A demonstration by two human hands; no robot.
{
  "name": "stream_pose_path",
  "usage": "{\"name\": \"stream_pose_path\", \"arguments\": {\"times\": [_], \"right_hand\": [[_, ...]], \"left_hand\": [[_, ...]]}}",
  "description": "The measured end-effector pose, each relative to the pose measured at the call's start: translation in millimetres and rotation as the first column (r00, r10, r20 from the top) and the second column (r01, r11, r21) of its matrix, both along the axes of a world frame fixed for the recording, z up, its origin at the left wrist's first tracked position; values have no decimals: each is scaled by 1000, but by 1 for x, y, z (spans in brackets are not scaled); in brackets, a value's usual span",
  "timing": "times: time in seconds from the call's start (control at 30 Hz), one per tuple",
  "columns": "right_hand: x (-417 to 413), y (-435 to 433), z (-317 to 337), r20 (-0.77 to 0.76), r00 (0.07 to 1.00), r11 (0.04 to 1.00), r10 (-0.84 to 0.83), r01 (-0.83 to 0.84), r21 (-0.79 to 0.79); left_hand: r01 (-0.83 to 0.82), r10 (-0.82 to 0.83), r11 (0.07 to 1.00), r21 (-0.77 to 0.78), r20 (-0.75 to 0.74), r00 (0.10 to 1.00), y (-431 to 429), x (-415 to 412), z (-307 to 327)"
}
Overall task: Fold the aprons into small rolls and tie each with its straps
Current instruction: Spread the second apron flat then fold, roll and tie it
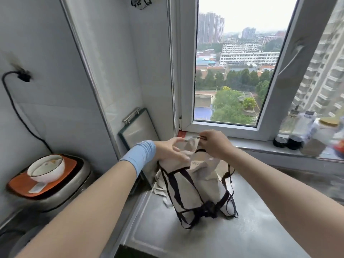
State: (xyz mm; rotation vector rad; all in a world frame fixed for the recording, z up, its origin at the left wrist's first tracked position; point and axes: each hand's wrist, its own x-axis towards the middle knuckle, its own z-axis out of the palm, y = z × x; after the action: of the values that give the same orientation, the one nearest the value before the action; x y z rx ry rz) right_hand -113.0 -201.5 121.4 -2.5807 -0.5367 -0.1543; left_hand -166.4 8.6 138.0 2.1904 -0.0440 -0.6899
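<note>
Where the steel counter (167, 239) begins, a cream apron (197, 183) hangs bunched, its lower end touching the surface, with black straps (208, 211) tangled near the bottom. Above, the left hand (173, 149) (blue band (141, 155) on the wrist) curls round the upper cloth, thumb and forefinger pinching the top edge. The right hand (214, 144) pinches the same edge just beside it, fingers curled tight. Bowl (46, 168) sits on a cooker (70, 187) at left. Board (137, 131) leans behind the hands; window (232, 71) beyond.
</note>
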Motion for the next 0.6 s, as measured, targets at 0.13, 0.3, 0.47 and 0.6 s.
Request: {"name": "stream_pose_path", "arguments": {"times": [0.13, 0.3, 0.47, 0.6], "right_hand": [[-2, -20, 8, -172, 985, 975, -26, 63, 213], [-32, -60, 27, -172, 985, 964, -9, 55, 262], [-67, -96, 30, 446, 873, 979, 197, -149, -141], [-77, -107, 27, 466, 885, 970, 0, -113, 215]], "left_hand": [[-85, 3, 961, 263, 297, 955, -13, -17, -14], [-401, 487, 846, -351, 202, 850, -30, -31, -1], [-459, 564, 818, -346, 329, 757, -46, -43, 38], [-471, 543, 840, -271, 444, 713, -55, -61, 63]]}}
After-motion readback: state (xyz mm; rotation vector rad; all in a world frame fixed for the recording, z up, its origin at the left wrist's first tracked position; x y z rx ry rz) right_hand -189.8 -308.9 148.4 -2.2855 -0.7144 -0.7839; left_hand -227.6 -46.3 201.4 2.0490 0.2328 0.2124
